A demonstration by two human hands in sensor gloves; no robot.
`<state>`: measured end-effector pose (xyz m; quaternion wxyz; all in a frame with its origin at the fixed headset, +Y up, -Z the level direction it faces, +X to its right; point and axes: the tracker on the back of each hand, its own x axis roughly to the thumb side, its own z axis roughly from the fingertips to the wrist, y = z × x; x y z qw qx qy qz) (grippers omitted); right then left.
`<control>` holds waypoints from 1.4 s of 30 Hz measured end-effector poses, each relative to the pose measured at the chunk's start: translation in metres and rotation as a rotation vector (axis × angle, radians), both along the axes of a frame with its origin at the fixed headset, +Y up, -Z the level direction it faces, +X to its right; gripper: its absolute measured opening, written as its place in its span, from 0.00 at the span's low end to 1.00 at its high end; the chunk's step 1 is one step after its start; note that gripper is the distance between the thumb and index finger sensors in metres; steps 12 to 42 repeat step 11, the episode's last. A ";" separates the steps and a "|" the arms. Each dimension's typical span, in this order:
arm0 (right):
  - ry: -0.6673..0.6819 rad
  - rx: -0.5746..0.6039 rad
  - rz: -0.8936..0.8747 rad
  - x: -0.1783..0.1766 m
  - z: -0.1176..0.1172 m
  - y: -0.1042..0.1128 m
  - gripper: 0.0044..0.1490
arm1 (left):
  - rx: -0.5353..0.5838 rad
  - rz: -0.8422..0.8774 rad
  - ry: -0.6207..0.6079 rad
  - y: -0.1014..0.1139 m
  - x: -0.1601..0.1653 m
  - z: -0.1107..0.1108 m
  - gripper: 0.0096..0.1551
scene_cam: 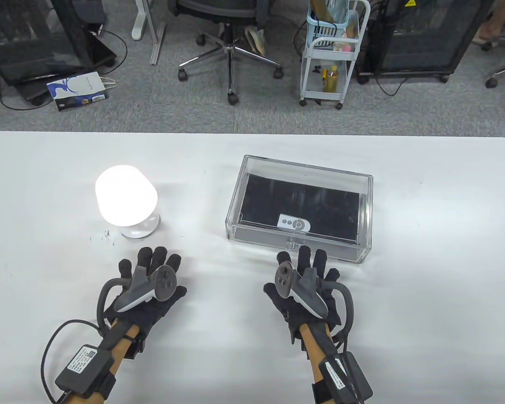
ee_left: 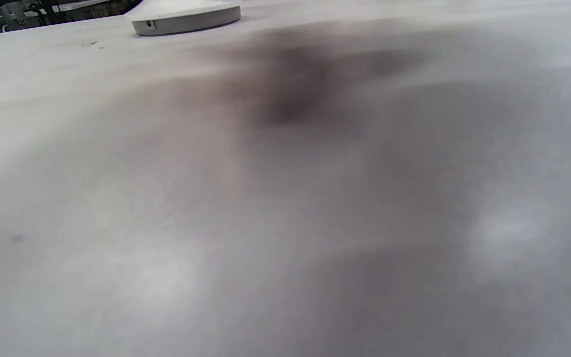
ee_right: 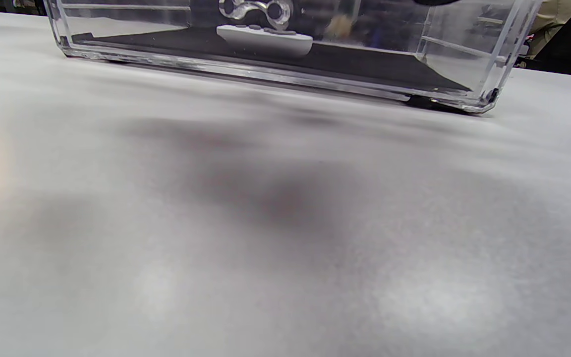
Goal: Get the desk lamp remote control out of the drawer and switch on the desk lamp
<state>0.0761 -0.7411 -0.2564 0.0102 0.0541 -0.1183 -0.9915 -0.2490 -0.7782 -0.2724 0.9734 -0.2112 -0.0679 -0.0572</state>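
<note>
A clear acrylic drawer box (scene_cam: 364,198) stands at the table's middle right, its drawer pushed in. A small white remote (scene_cam: 293,222) lies on the black liner inside, near the front; it also shows in the right wrist view (ee_right: 264,39) behind the clear front wall (ee_right: 469,59). A white dome desk lamp (scene_cam: 125,201) glows brightly at the middle left; its round base shows in the left wrist view (ee_left: 186,19). My left hand (scene_cam: 153,269) rests flat on the table below the lamp, fingers spread, holding nothing. My right hand (scene_cam: 307,269) rests flat just before the drawer's small front handle (scene_cam: 293,245), holding nothing.
The white table (scene_cam: 446,294) runs to a far edge, with grey carpet, an office chair (scene_cam: 231,33) and a white trolley (scene_cam: 328,54) beyond. Cables and sensor boxes trail from both wrists toward the bottom edge.
</note>
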 end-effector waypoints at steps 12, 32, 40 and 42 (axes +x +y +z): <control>-0.001 -0.004 0.003 0.000 0.000 0.000 0.52 | -0.007 -0.007 -0.001 0.000 0.001 0.001 0.44; -0.001 -0.004 0.003 0.000 0.000 0.000 0.52 | -0.007 -0.007 -0.001 0.000 0.001 0.001 0.44; -0.001 -0.004 0.003 0.000 0.000 0.000 0.52 | -0.007 -0.007 -0.001 0.000 0.001 0.001 0.44; -0.001 -0.004 0.003 0.000 0.000 0.000 0.52 | -0.007 -0.007 -0.001 0.000 0.001 0.001 0.44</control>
